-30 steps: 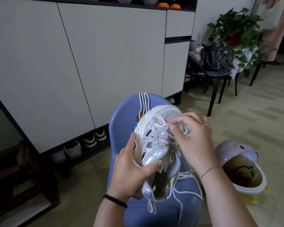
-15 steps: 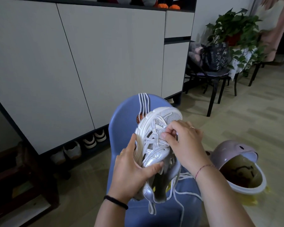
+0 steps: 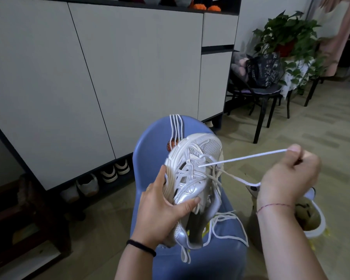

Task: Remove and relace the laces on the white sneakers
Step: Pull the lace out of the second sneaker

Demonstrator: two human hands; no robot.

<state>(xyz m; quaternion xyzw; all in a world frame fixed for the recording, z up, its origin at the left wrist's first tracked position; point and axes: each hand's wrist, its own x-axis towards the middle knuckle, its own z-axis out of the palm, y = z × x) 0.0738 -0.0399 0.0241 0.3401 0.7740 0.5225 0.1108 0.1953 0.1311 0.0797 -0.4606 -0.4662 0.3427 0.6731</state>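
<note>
White lace (image 3: 240, 158) now pulled taut | right hand (image 3: 289, 174) pinches it | left hand (image 3: 162, 211) grips sneaker (image 3: 192, 164)

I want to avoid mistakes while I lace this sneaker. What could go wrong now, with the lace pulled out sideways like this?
1. The right hand pulls the lace taut to the side, while the left hand grips the sneaker only by its sole and side. A hard tug might twist it out of that grip.
2. The loose loops of lace lie on the chair. They may tangle or knot when drawn through.
</note>
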